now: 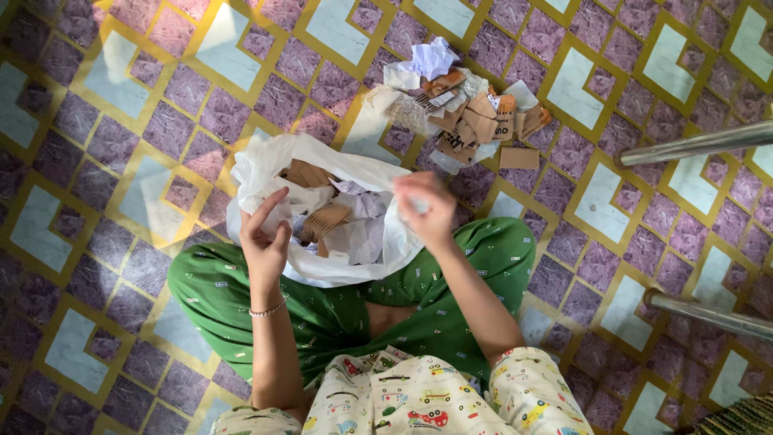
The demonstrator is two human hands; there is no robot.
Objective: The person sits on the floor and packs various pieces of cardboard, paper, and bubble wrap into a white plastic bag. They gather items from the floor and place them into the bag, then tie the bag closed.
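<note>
A patterned tile floor (121,105) spreads under a person sitting cross-legged in green trousers (451,266). Across the lap lies a white plastic bag (266,165), mouth open, holding brown cardboard pieces (310,173), crumpled paper (362,205) and a brown comb-shaped piece (326,219). Farther off, to the right, a heap of torn cardboard and paper scraps (467,105) sits on the floor. The left hand (264,238) hovers at the bag's near left rim, fingers apart and curled, holding nothing. The right hand (427,211) is blurred at the right rim; its fingers look pinched together, on what I cannot tell.
</note>
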